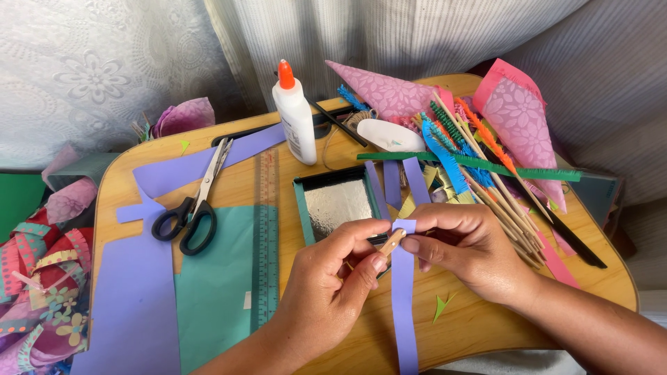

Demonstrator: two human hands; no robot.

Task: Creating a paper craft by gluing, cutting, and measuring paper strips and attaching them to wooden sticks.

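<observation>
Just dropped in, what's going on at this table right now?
A person is working at a wooden lap table. The left hand and right hand together pinch the top end of a purple paper strip around a thin wooden stick. Black-handled scissors, a ruler, a glue bottle and a bundle of fringed sticks lie nearby.

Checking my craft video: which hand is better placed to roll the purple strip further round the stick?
Probably the right hand: its fingers pinch the purple strip at its top, while the left hand steadies the stick.
</observation>
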